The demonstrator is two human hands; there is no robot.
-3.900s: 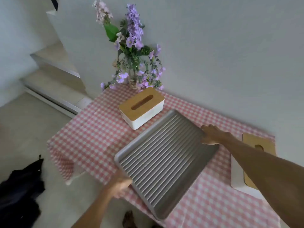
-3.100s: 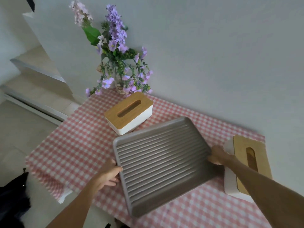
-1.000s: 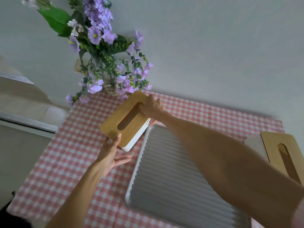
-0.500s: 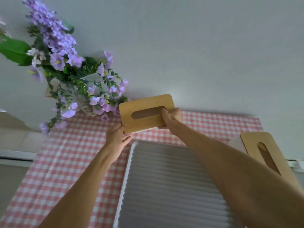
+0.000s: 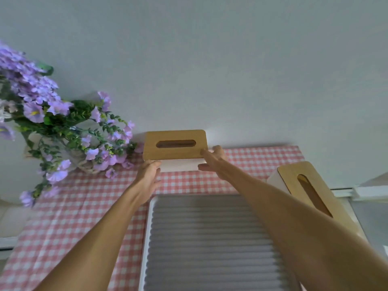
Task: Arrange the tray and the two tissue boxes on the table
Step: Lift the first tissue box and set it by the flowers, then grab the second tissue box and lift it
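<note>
Left hand (image 5: 147, 177) fingers curled loosely on the near-left bottom edge of tissue box 1 (image 5: 176, 144); right hand (image 5: 214, 161) fingers spread, pinching its near-right corner. Both grip it. Box: white body, flat wood lid with oval slot, square to the wall at the table's back edge, beside purple flowers (image 5: 52, 122). Ribbed grey tray (image 5: 201, 238) sits nearer on pink gingham cloth (image 5: 69, 208). Tissue box 2 (image 5: 310, 190), same build, angled at right.

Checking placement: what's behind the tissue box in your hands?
Only the grey wall shows behind the tissue box; the box covers any gap between them.
</note>
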